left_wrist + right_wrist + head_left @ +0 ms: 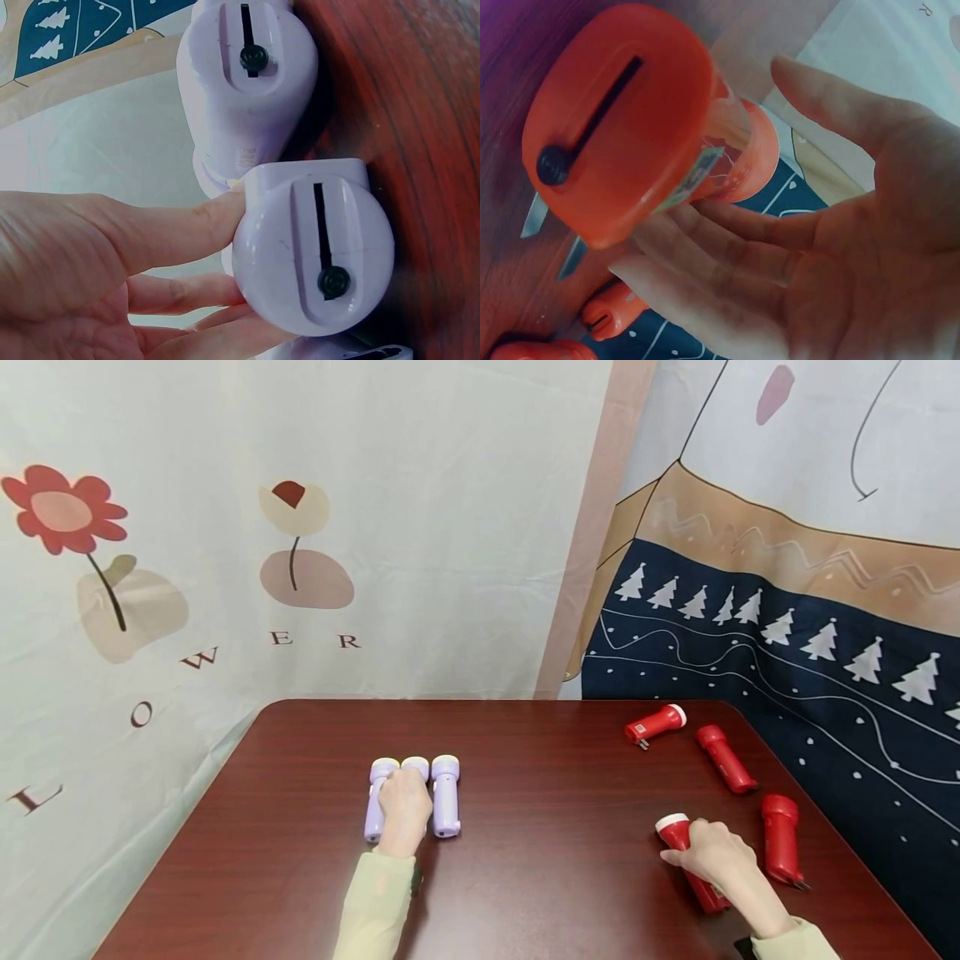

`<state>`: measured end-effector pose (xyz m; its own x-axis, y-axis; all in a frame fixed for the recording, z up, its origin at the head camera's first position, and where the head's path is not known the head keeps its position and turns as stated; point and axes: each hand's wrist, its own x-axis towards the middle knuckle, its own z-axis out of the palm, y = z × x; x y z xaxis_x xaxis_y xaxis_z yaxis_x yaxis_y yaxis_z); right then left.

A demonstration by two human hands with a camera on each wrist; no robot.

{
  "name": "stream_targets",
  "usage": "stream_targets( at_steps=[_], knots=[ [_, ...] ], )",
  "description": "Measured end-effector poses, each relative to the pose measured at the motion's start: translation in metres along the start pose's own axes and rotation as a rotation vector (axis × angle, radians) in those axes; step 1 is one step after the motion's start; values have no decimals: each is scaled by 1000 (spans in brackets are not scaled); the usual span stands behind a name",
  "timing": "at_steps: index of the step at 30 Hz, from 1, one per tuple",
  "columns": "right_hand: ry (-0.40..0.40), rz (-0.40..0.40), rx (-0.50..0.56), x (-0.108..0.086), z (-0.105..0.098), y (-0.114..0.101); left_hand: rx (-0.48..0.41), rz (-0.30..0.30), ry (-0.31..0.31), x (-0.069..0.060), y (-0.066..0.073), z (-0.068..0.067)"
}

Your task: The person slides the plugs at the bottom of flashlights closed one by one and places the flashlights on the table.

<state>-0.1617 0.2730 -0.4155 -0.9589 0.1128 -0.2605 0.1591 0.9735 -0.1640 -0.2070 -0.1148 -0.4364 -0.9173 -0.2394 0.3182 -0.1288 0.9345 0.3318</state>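
Three lavender flashlights lie side by side, left of the table's middle. My left hand [405,810] grips the middle flashlight [315,247], thumb on one side and fingers on the other. The left flashlight [374,817] and the right flashlight [446,802] flank it closely. My right hand [716,852] is at a red flashlight with a white head [672,829], near the table's right side. In the right wrist view its thumb stands apart from the red flashlight [622,120], and its fairly straight fingers lie along the other side. Metal prongs stick out near that flashlight's end.
On the dark red table [540,827], more red flashlights lie along the right: one at the back [655,724], one angled near the edge [726,760], and one beside my right hand [782,839]. Printed curtains [450,527] hang behind the table.
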Motion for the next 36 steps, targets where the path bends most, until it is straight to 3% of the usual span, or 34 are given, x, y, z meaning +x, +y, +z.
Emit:
stream_targets(
  at_steps=[5, 10, 29, 36],
  knots=[
    [-39, -20, -13, 2, -1, 1, -6, -11, -19, 1, 0, -1],
    [-29, -51, 14, 5, -1, 4, -21, -13, -17, 0, 0, 0],
    [104, -108, 113, 19, 2, -16, 1, 3, -7, -2, 0, -1],
    [149, -120, 135, 25, -1, -30, 6, 3, -45, -3, -3, 0]
  ],
)
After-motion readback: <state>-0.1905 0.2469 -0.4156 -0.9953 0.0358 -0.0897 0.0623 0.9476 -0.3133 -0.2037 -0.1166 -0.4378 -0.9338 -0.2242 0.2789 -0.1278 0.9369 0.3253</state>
